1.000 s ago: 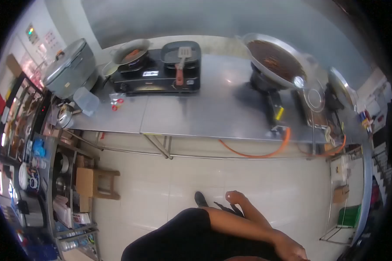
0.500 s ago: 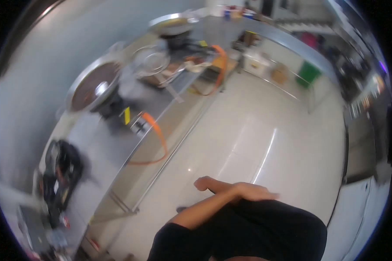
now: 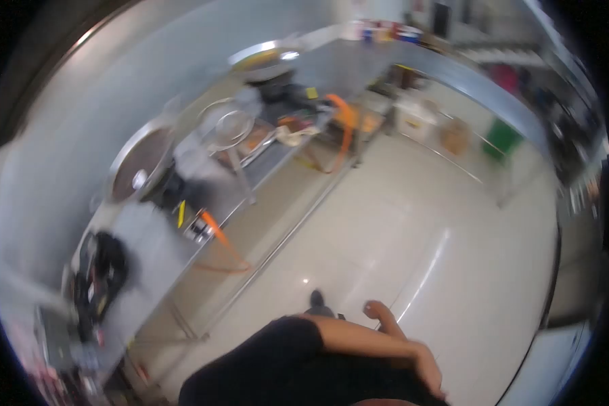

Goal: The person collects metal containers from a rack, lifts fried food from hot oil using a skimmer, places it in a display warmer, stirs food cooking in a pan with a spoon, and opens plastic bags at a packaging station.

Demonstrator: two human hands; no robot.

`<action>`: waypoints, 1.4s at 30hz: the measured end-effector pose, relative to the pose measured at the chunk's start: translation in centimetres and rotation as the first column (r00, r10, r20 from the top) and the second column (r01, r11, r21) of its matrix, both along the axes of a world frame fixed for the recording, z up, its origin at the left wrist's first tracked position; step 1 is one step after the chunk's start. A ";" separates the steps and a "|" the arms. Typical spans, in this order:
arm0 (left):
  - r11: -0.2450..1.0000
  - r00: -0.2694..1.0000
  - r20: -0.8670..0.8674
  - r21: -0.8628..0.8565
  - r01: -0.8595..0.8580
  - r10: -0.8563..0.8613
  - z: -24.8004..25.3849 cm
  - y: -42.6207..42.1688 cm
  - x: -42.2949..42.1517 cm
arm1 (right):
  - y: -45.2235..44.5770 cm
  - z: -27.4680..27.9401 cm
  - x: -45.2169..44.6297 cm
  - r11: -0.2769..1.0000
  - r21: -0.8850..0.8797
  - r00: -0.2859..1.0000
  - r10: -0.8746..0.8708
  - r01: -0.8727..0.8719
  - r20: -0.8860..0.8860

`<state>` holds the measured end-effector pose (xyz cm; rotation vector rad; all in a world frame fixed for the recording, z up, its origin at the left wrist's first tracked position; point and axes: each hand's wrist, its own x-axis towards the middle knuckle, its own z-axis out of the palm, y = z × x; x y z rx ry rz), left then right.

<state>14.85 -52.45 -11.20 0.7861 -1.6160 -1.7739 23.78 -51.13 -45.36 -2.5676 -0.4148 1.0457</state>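
My forearms cross low in front of my black clothing. My left hand (image 3: 428, 372) lies at the lower right against the dark cloth, its fingers blurred and pointing down, so their pose is unclear. Beyond the left forearm my right hand (image 3: 373, 310) shows small over the floor, its fingers curled in with no object visible in them. Neither hand touches the steel table (image 3: 152, 247) on the left. On that table stand a large pan of dark liquid (image 3: 140, 162), a round strainer (image 3: 231, 128) and a second wide pan (image 3: 264, 59).
A black stove (image 3: 101, 271) sits at the near end of the table. Orange hoses (image 3: 216, 229) hang over its edge. A green bin (image 3: 501, 139) and a brown box (image 3: 455, 135) stand at the back right. Tiled floor (image 3: 365, 223) stretches beside the table; a white cabinet (image 3: 548, 365) is at the lower right.
The view has swung right from facing the table to looking along it. Since the middle frame, my left hand appears lower and farther right, and my right hand farther right.
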 end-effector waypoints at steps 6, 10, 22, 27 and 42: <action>0.963 0.983 -0.008 -0.199 -0.182 0.184 0.7 -3.9 7.2 | -8.5 1.7 2.3 0.918 0.139 0.926 -0.357 0.372 -0.120; 0.911 0.981 -0.005 -0.371 -0.183 0.195 0.5 -8.1 14.8 | -10.4 5.7 9.1 0.935 0.048 0.925 -0.338 0.351 -0.172; 0.939 0.957 0.127 -0.194 0.283 -0.262 -0.3 -19.2 31.4 | -26.2 6.4 26.2 0.369 0.351 0.398 -0.917 0.860 -0.010; 0.900 0.857 0.276 0.094 0.425 -0.434 -4.6 -29.5 35.4 | -35.8 -4.3 17.6 0.540 -0.003 0.526 -0.821 0.841 -0.222; 0.125 0.638 0.656 0.651 -0.749 0.404 -38.1 -38.9 70.8 | -78.0 -1.0 31.1 0.066 0.275 0.123 -0.973 0.959 -0.196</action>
